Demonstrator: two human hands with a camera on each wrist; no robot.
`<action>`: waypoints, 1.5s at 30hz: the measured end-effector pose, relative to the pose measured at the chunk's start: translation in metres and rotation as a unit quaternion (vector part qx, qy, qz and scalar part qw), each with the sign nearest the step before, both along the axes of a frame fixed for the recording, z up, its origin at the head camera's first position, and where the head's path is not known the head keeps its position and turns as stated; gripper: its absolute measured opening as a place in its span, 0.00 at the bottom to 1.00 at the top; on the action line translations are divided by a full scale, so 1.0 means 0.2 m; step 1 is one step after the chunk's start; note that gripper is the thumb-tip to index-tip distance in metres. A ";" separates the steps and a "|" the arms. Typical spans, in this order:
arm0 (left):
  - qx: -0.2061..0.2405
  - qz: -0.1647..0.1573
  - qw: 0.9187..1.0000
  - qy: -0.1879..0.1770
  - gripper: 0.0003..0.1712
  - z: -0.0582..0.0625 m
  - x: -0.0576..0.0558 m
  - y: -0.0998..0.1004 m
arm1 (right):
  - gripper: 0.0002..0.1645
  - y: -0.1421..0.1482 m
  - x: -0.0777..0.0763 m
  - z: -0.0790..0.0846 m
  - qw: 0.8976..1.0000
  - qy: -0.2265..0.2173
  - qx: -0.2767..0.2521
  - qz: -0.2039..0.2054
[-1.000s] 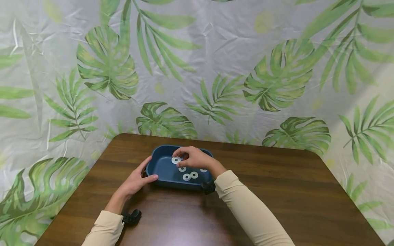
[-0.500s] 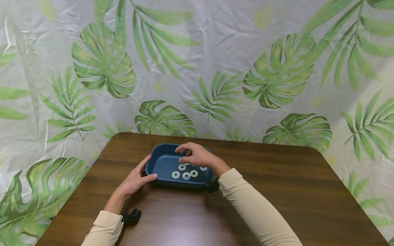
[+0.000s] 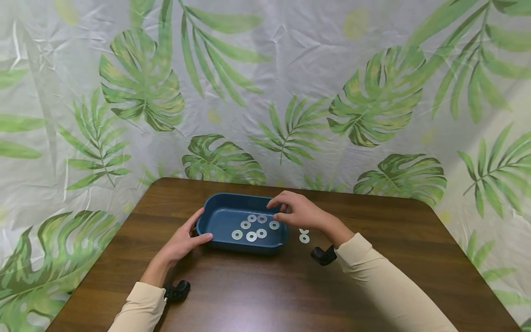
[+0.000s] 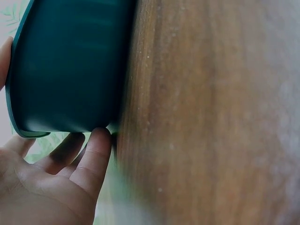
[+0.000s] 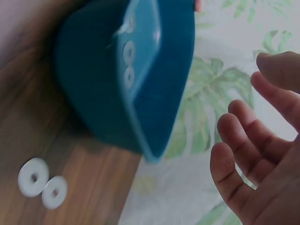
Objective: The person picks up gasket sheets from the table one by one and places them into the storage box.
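A blue rectangular tray [image 3: 217, 225] stands on the table with several pale flat washers [image 3: 234, 235] spread over its floor. My left hand [image 3: 181, 243] grips its left end, thumb over the front rim. In the left wrist view, the fingertips [image 4: 99, 140] touch the tray's outer wall [image 4: 70, 70]. Above the right end of the tray is my right hand [image 3: 299, 211], fingers loosely bent and holding nothing. The right wrist view shows that same hand [image 5: 262, 145] with thumb and fingers apart, beside the tray's end [image 5: 93, 93].
Two more washers [image 3: 301, 239] lie on the brown wooden table [image 3: 373, 240] just right of the tray, one partly hidden by my right hand in the head view. Behind the table's far edge hangs a white leaf-patterned cloth [image 3: 298, 74].
My right hand has let go of a washer, which now lies on the tray floor near the front, and has moved right to the tray's right end. The left hand stays put.
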State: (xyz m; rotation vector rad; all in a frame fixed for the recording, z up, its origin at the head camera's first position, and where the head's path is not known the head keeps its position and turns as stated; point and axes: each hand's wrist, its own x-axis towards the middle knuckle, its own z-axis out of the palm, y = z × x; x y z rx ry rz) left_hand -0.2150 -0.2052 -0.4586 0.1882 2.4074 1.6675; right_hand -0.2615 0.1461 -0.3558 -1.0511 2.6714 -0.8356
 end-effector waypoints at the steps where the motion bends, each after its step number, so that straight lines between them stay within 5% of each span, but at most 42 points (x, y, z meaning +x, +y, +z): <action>1: -0.002 0.000 1.000 -0.001 0.51 0.00 0.00 0.00 | 0.17 0.03 0.01 -0.01 1.000 0.000 -0.004 -0.003; 12: -0.006 0.006 1.000 -0.011 0.50 0.01 0.01 0.00 | 0.17 0.27 0.02 -0.14 1.000 0.012 -0.012 -0.015; 21: -0.005 0.003 1.000 -0.006 0.52 0.00 0.00 0.00 | 0.15 0.37 -0.04 -0.26 0.999 0.011 0.029 -0.033; 32: -0.007 0.003 1.000 -0.009 0.51 0.00 0.00 0.00 | 0.20 0.44 -0.13 -0.42 0.997 -0.026 0.038 -0.065; 36: -0.010 0.004 1.000 -0.005 0.52 0.01 0.00 0.00 | 0.20 0.44 -0.15 -0.47 0.998 -0.031 0.047 -0.043; 45: -0.014 0.005 1.000 -0.009 0.50 0.01 0.00 0.01 | 0.19 0.43 -0.15 -0.50 0.997 -0.013 0.063 -0.045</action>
